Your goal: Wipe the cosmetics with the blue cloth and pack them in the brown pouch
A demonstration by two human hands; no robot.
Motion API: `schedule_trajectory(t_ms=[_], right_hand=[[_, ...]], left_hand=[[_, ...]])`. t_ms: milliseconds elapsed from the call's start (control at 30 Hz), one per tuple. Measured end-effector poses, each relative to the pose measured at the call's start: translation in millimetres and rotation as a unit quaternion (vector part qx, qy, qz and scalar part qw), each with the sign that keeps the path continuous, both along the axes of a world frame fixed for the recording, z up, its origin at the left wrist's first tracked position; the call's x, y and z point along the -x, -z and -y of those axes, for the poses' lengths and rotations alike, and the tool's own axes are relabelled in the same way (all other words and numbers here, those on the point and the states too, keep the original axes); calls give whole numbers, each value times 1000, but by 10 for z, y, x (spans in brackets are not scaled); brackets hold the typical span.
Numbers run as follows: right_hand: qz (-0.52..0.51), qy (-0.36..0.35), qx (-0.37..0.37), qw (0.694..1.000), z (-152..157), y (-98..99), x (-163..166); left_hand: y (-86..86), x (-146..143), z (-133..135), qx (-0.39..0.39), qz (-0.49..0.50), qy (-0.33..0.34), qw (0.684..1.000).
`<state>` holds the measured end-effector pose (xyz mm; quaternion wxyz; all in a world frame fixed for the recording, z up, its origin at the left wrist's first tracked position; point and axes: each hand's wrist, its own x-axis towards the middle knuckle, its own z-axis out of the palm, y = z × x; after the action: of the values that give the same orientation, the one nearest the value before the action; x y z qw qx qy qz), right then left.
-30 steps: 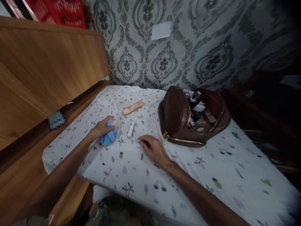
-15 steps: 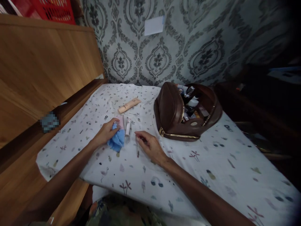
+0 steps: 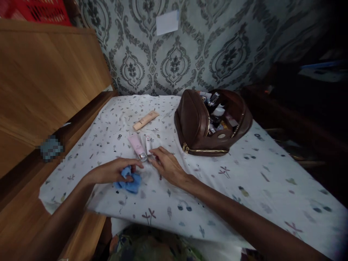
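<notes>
My left hand (image 3: 118, 171) is closed round a crumpled blue cloth (image 3: 132, 184), its fingers pointing toward the silver cap of a pink squeeze tube (image 3: 136, 145). That pink tube lies on the patterned sheet, apart from the cloth. Just right of it is a slim white tube (image 3: 148, 141) with a clear lower end. The thumb and fingers of my right hand (image 3: 170, 167) close on this lower end, which they partly hide. Farther back, a peach squeeze tube (image 3: 146, 120) lies at a slant on the sheet.
An open brown zipped bag (image 3: 191, 121), with several bottles and cosmetics inside, stands at the back right. A wooden cabinet (image 3: 49, 72) borders the left side, with a red basket (image 3: 46, 11) on top. The patterned wall (image 3: 174, 65) rises behind the sheet.
My left hand has let go of the pink tube, which now lies beside the white one, and has drawn back nearer with the cloth. My right hand has moved left onto the white tube.
</notes>
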<state>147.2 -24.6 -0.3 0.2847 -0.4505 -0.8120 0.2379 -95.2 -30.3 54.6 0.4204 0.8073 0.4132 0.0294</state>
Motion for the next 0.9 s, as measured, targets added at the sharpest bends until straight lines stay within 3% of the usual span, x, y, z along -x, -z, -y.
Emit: schedule_trajectory(t_ms=[100, 167, 233, 300, 500, 667, 767, 900], right_hand=[[57, 25, 9, 998, 14, -74, 196], [92, 37, -1, 995, 14, -86, 331], [118, 46, -17, 992, 4, -82, 443], [136, 57, -26, 989, -11, -77, 509], [157, 69, -39, 984, -6, 2, 366], [84, 41, -108, 990, 70, 203, 63], [42, 27, -122, 991, 91, 261, -40], [13, 20, -97, 995, 76, 260, -73]], left_hand=[[-120, 141, -100, -109, -14, -66, 992], [-156, 154, -156, -214, -23, -140, 966], [-123, 89, -181, -301, -12, -207, 931], [-15, -33, -172, -358, 17, -230, 905], [395, -340, -62, -405, 62, -67, 910], [431, -398, -85, -421, 29, 16, 906], [392, -371, -190, -421, -42, 21, 906], [359, -185, -374, -402, -117, -46, 907]])
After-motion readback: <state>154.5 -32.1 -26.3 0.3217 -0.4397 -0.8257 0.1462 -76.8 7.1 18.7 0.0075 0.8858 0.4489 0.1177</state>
